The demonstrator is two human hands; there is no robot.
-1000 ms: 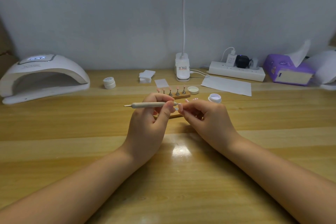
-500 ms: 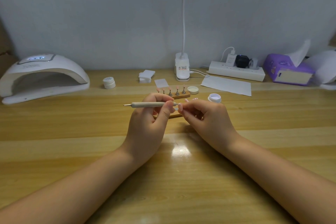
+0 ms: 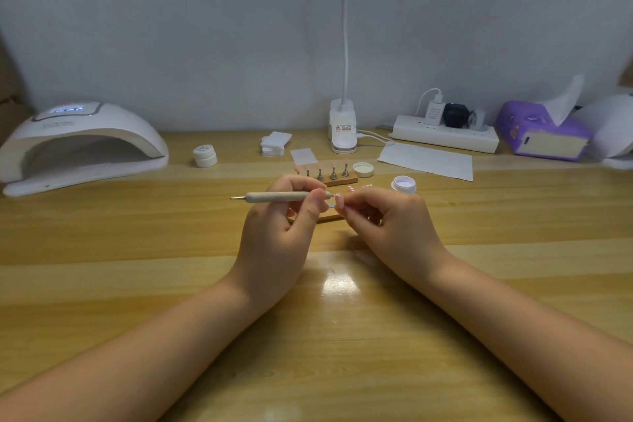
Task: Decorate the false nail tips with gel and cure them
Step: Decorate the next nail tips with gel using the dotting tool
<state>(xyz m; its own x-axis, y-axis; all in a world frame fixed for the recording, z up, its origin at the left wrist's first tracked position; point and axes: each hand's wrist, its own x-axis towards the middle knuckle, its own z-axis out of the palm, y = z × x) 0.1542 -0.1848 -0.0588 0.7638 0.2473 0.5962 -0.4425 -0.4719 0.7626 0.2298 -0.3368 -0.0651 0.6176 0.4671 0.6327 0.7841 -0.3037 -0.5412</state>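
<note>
Item: slim beige dotting tool w/ metal tips [image 3: 284,196], pinched in my left hand [image 3: 277,233]. My right hand [image 3: 387,226] pinches a small nail tip [image 3: 339,199] at tool's end. Risk: shaky pinch, gel smears.

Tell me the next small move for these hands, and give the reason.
Probably ease the dotting tool a touch further right so its tip meets the nail tip pinched in the right hand. The left hand grips the tool level, its near end right beside that nail tip, and the open gel jar sits just behind, so a dot of gel looks about to be placed.
</note>
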